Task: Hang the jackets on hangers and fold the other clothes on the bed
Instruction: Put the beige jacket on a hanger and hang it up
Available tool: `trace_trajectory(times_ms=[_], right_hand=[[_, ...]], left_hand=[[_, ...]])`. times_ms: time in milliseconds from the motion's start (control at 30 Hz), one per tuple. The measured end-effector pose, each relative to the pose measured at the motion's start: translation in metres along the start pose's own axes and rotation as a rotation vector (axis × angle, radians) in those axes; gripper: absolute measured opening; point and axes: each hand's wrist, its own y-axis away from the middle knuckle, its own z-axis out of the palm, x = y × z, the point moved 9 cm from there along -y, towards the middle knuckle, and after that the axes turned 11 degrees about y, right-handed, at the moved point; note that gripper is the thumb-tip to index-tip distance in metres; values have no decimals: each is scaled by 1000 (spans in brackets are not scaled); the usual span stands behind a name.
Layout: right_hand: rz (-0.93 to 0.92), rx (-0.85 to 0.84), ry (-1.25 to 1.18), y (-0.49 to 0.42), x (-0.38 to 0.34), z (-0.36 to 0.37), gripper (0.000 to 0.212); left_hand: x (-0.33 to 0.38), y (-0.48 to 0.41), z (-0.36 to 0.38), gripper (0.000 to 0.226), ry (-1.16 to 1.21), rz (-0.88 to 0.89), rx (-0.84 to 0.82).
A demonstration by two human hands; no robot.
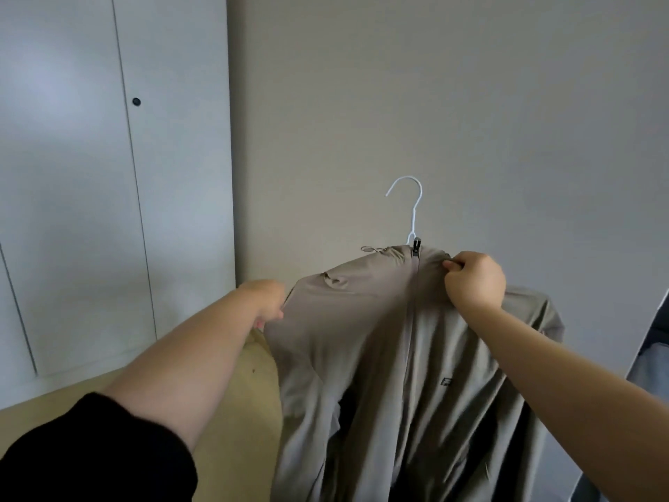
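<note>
Jacket (380, 356), taupe-grey, thin fabric, is held up in mid-air at centre-right of view, front side facing the camera. It's on a white wire hanger (413, 221); only the hook & neck stick up above the collar, the rest is hidden inside the fabric. Zip runs down the middle, closed as far as can be seen, w/ the dark zip pull (416, 244) at the very top of the collar. Small dark logo (446, 382) on the chest, right of the zip. A thin cord loop (369, 249) pokes out at the collar's left side. Lower part hangs in loose folds & runs out of the bottom of the frame.

Left hand (269, 298) grips the jacket's left shoulder edge, fingers curled round the fabric & partly hidden behind it. Arm is bare up to a black sleeve (90, 454) at near left.

Right hand (474, 280) is bunched into a fist, pinching collar fabric just right of the zip.

Behind: plain beige wall (434, 85). Far left, white wardrobe doors (72, 175) w/ a small dark round knob (136, 101). Light wood floor (249, 393) shows below the left arm. At the right edge, a strip of blue-grey stuff (651, 364); can't tell what it is.
</note>
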Motion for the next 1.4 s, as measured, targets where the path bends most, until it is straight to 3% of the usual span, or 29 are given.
trace_trajectory(times_ms=[67,133,267,367,433,533,667,800,867,933,1067,1167,1267,1367,1400], right_hand=[[7,3,12,3,-2,3,20],[-8,-16,3,4,-4,6,19],[-42,-19,-51,2,-3,5,17],[-54,18,-69,3,-1,0,16],[-83,25,-80,4,-2,0,15],[-127,9,-106,4,-6,1,13],[-97,16,-121,1,-3,0,14],[-46,78,-123,-9,2,-11,16],[-86,121,-97,-12,-7,-19,17],[-153,136,-47,-10,-20,-21,16],[-237,103,-39,-4,-39,-16,12],[-237,114,-91,-2,-43,-19,9],[-206,59,-200,-3,-39,-21,8],[-137,61,-315,-13,-25,-40,26],[-131,22,-242,-20,-21,-41,33]], left_hand=[[-12,6,9,32,57,-112,-145],[-12,6,3,24,102,-105,-146],[22,1,-37,27,363,163,172],[30,3,-54,21,390,246,371],[33,5,-60,24,353,279,479],[50,9,-64,15,501,388,530],[65,6,-66,12,504,391,519],[40,13,-83,18,617,264,734],[35,11,-77,20,585,191,717],[39,4,-67,25,531,159,601],[79,12,-78,19,611,354,584],[118,17,-75,28,558,458,477],[124,16,-83,40,601,460,533],[113,15,-92,46,776,435,626],[109,14,-92,46,832,425,646]])
